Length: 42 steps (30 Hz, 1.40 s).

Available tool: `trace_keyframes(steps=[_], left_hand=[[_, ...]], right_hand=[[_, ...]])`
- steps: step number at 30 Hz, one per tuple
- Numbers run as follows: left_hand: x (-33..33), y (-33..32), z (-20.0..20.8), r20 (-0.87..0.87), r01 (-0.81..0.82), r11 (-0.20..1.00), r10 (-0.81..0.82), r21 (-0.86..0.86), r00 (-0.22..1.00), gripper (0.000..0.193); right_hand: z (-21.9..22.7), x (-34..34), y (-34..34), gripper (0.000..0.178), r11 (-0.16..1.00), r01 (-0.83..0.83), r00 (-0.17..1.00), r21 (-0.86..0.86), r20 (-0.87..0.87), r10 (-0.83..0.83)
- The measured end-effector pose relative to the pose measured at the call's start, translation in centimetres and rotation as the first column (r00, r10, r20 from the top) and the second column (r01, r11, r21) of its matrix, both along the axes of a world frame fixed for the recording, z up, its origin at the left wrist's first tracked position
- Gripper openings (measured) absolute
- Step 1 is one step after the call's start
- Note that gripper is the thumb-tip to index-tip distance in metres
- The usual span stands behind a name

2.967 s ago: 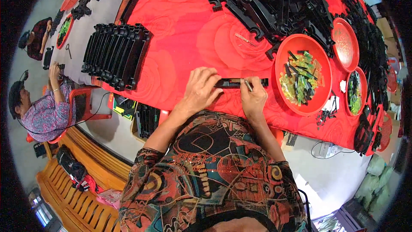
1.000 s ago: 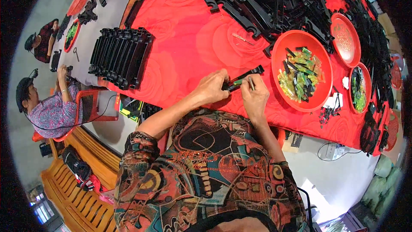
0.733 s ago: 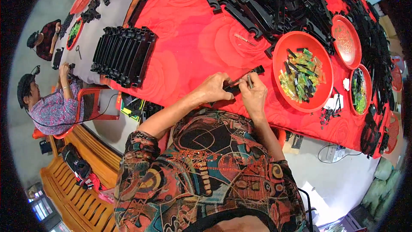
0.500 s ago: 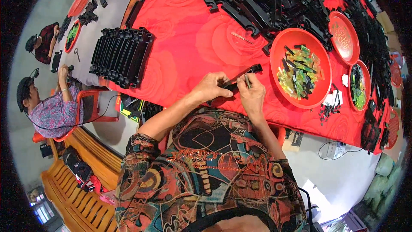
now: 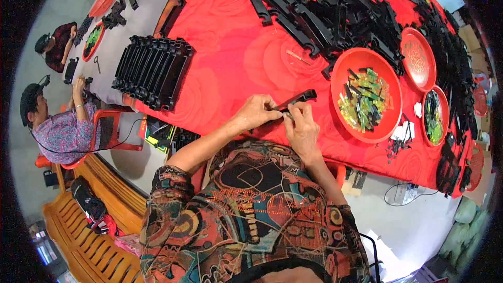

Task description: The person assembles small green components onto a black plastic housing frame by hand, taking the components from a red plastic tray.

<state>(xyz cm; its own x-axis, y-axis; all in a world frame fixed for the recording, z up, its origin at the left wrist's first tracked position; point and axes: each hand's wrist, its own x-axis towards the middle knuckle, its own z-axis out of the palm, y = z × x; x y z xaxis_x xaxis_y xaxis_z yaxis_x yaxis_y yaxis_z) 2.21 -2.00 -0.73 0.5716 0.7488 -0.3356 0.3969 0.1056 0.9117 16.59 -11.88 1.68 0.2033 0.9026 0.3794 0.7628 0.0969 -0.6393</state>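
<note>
Visibly, the slender black bar (image 5: 302,97) slants, partly hidden.

left fingers (image 5: 266,101) hold a black bar (image 5: 302,96) with right fingers (image 5: 298,111) against it.

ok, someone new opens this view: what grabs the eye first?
Probably the bright red tablecloth and, to the right of the hands, the big red bowl of yellow, green and black pieces. Black parts contrast sharply: a neat row at left, a jumbled heap beyond the bowl. At the near edge, the left hand holds a slim black part, the right hand close against it.
</note>
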Motion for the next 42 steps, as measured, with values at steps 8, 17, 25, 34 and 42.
trace_keyframes(steps=[8, 17, 25, 34, 42], left_hand=[[-0.3, 1.7, 1.9, -0.164, 0.353, 0.878, -0.315, 0.324, 0.935, 0.026], [0.9, 3.9, 1.7, -0.292, 0.544, 0.581, -0.474, 0.606, 0.831, 0.018], [0.4, 1.6, 1.0, -0.262, 0.356, 0.648, -0.241, 0.673, 0.934, 0.012], [1.3, 1.5, 1.3, -0.254, 0.272, 0.814, -0.158, 0.514, 0.954, 0.014], [1.7, 1.4, 2.2, -0.276, 0.260, 0.852, -0.142, 0.455, 0.951, 0.015]], right_hand=[[0.0, 0.3, -0.9, 0.029, 0.993, -0.104, 0.981, -0.052, 0.156, 0.111], [-1.3, 0.3, -1.1, 0.035, 0.998, -0.043, 0.978, -0.056, 0.202, 0.054], [-1.7, 0.2, -0.1, 0.030, 0.993, -0.106, 0.950, -0.043, 0.291, 0.114], [-1.6, 0.4, 0.4, 0.029, 0.978, -0.176, 0.910, -0.115, 0.360, 0.207], [-1.4, 1.1, 0.1, 0.033, 0.986, -0.166, 0.968, -0.028, 0.186, 0.168]])
